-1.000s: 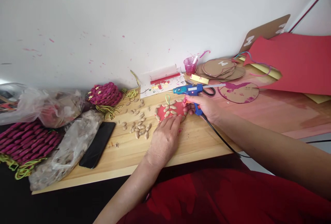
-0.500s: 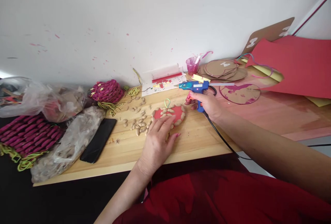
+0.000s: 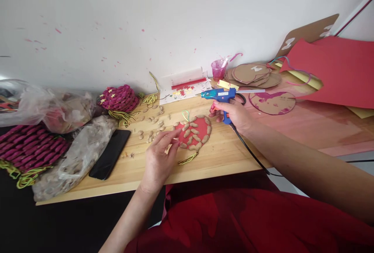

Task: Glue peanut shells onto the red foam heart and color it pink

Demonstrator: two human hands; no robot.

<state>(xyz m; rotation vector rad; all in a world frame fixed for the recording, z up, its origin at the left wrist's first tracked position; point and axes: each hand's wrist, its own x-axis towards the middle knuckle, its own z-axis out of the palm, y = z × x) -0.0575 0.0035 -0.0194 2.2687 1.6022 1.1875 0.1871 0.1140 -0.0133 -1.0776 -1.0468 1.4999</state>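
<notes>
My right hand (image 3: 233, 115) grips a blue hot glue gun (image 3: 219, 95) by its handle, its nozzle pointing left above the table. A clear glue stick (image 3: 249, 91) pokes out of the back. Left of the gun lies a red round card (image 3: 200, 122), edged with peanuts and with more peanuts across its middle. A green loop tops it and a yellow-green tassel (image 3: 188, 159) hangs below. My left hand (image 3: 159, 153) is at the card's left edge, thumb and index fingertip a little apart, with nothing visible between them. Loose peanuts (image 3: 150, 136) lie just beyond that hand, partly hidden by it.
A black phone (image 3: 109, 154), a plastic bag of peanuts (image 3: 84, 155) and purple peanut pieces (image 3: 32, 147) fill the left. Star confetti on paper (image 3: 185, 92), a pink cup (image 3: 218, 69), cardboard discs (image 3: 251, 74) and red sheets (image 3: 344, 73) stand behind and right. The gun's cord (image 3: 251, 151) crosses the front edge.
My left hand has drawn back left and toward me from over the card, uncovering its middle peanuts and the tassel. My right hand still holds the glue gun in nearly the same place.
</notes>
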